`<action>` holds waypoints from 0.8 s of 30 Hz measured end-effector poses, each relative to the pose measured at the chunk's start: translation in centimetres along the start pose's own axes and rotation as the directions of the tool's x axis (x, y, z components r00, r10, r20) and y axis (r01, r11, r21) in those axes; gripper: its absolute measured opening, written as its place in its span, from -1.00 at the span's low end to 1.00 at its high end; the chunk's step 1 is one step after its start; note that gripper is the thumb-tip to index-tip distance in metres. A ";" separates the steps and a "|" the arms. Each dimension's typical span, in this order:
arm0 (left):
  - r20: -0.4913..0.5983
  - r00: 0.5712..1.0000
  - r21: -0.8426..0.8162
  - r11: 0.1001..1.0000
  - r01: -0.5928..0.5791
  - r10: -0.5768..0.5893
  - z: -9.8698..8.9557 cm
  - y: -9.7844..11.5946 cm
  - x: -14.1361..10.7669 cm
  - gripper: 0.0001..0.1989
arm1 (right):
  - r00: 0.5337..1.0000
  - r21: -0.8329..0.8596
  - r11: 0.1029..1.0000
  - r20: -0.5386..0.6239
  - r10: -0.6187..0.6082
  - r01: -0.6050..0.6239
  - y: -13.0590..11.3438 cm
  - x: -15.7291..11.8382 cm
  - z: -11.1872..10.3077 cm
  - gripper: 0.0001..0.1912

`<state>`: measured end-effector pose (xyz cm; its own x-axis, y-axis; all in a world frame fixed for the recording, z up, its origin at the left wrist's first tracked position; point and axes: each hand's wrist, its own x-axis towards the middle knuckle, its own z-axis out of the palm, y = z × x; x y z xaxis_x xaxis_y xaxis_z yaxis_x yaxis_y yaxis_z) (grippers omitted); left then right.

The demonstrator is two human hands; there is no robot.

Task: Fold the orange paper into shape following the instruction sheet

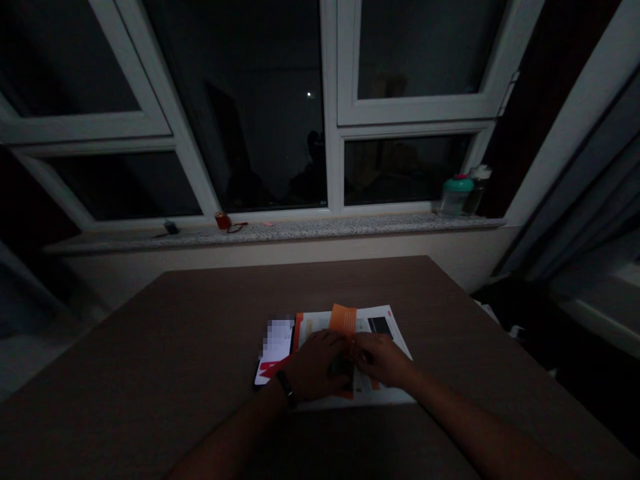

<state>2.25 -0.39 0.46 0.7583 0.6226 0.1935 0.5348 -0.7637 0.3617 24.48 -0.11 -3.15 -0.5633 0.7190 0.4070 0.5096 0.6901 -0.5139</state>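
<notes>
1 orange rectangular paper slip [343,319] lies over the white printed booklet [364,317], apparently lengthwise toward its far edge, beyond both grips: bare left hand [317,363] nearer, thumb apart; bare right hand [383,358] bunched, its hold unclear.

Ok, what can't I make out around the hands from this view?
Head view:
- Orange paper: lower part hidden by the left hand and right hand; their exact fingertip contact is lost in shadow.
- Printed pages: middle covered by the hands; text too small and dark to read.
- Phone: part of the screen blurred by pixelation.
- Forearms: cut off by the bottom edge.
</notes>
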 end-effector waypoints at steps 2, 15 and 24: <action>-0.002 1.000 0.009 1.000 0.007 -0.007 0.1 0.2 0.0 -0.57 | 1.000 0.023 1.000 0.011 -0.018 0.018 -0.1 -0.1 -0.1 -0.83; -0.030 1.000 0.024 1.000 -0.001 0.001 1.2 -0.3 -0.2 -0.59 | 0.994 0.096 0.993 -0.084 0.070 -0.062 1.1 0.3 0.4 -0.80; -0.043 0.999 0.015 1.000 0.003 -0.003 1.4 -0.5 -0.2 -0.56 | 0.993 0.052 0.997 -0.107 0.057 -0.052 1.1 0.3 0.2 -0.84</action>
<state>2.32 -0.35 -1.01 0.7401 0.6313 0.2317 0.5426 -0.7641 0.3488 24.73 0.81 -3.73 -0.4605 0.7620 0.4554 0.5039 0.6467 -0.5726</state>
